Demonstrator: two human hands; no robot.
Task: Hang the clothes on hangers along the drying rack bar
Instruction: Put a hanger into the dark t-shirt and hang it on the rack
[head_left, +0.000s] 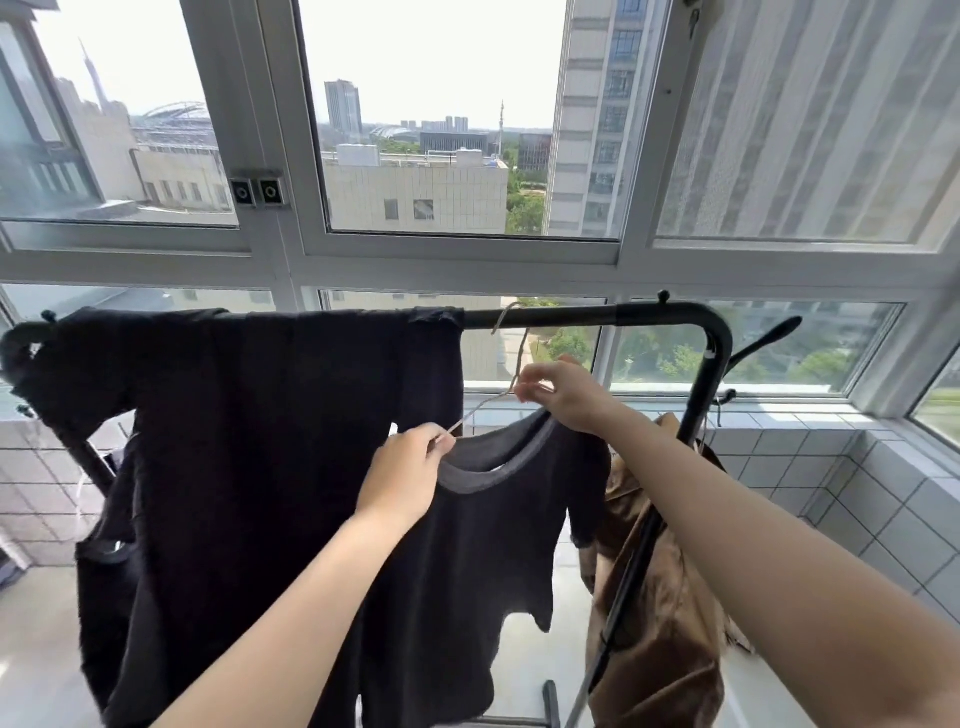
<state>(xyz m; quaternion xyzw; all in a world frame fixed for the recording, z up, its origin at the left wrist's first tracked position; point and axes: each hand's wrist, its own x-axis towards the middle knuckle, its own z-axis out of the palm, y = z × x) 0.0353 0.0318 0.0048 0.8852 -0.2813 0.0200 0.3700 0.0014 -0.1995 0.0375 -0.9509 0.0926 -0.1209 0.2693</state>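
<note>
A thin beige hanger (511, 358) has its hook over the black drying rack bar (587, 315). A dark T-shirt with a grey collar (483, 525) hangs from it, below the bar. My left hand (410, 470) pinches the hanger's left arm at the collar. My right hand (558, 395) grips the hanger near its neck, at the shirt's right shoulder. A large black garment (249, 447) is draped over the left part of the bar.
A brown garment (670, 597) hangs at the rack's right upright (711, 384). White-framed windows (457, 260) stand just behind the rack. A tiled ledge (841, 457) runs under them to the right.
</note>
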